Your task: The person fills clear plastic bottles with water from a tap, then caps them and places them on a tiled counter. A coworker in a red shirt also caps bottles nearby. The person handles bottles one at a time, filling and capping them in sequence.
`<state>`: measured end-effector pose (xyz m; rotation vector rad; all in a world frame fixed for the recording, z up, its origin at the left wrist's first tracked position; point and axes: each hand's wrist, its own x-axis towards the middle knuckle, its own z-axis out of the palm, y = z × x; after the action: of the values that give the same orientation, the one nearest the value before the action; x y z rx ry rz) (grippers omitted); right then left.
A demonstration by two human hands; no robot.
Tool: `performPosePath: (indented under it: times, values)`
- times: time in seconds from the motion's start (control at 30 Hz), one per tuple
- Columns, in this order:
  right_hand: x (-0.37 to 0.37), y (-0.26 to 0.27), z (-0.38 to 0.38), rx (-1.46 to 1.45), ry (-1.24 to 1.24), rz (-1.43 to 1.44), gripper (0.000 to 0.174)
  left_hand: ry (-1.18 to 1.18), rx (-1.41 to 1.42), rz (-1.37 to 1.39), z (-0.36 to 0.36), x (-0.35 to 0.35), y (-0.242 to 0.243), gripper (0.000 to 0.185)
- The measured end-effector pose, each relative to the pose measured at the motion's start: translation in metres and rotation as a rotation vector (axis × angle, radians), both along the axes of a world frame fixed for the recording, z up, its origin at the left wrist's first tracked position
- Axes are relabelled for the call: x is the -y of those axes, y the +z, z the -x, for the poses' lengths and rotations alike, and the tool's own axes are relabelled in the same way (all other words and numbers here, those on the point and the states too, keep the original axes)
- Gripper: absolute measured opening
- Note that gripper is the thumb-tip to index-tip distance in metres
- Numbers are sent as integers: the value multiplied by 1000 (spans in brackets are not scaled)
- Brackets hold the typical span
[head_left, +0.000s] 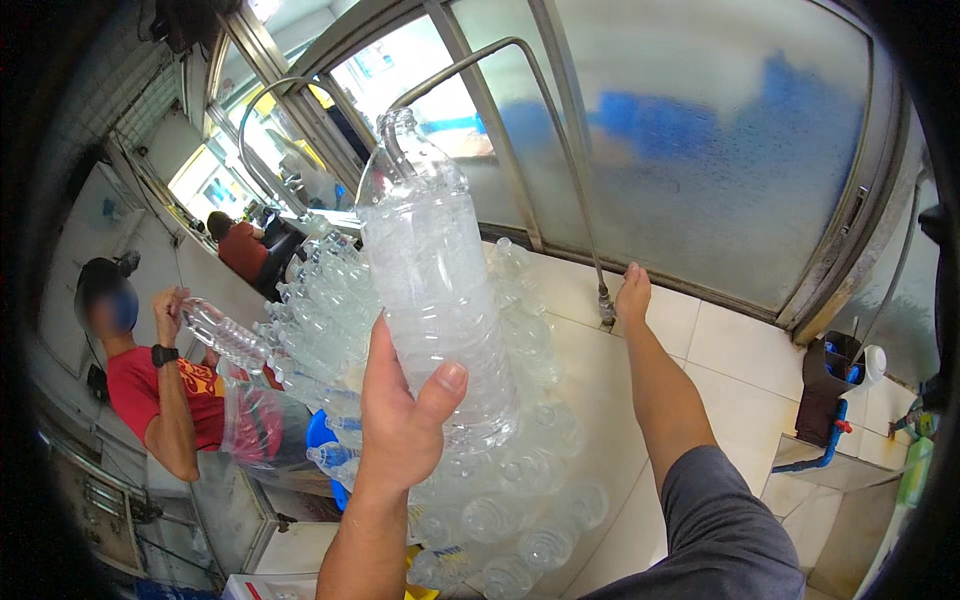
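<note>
My left hand [409,424] grips a large clear plastic bottle [442,300], tilted, its thumb across the near side. The end of a bent metal filling pipe [551,112] reaches through the bottle's open mouth. Inside, the bottle looks cloudy with bubbling water. My right hand [635,294] is beside the metal valve fitting [605,301] at the pipe's foot; its fingers are partly hidden, so I cannot tell whether they grip it. Many clear bottles [525,480] stand crowded on the tiled counter [600,375] below and behind the held one.
A co-worker in a red shirt [154,390] holds another clear bottle [225,334] at left. A second curved pipe [244,127] rises behind. Frosted glass panels [697,187] border the counter. At right are a dark holder [829,382] and a blue pipe with a red tap [832,442].
</note>
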<state>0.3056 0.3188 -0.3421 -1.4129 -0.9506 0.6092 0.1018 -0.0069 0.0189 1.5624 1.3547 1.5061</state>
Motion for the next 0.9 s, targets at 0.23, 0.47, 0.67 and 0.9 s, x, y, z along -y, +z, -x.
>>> performPosePath:
  times: [0.23,0.47,0.67,0.9]
  values:
    - [-19,-19,-7,48,-54,156,57,23,0,0,-2,2,-5,74]
    - [-6,-14,-5,238,-81,181,56,37,-5,-17,-2,1,-9,73]
    - [6,-2,-1,281,-104,153,52,46,-11,-28,-3,-1,-10,73]
    - [4,-6,-3,241,-59,101,51,39,29,-16,-6,1,-11,72]
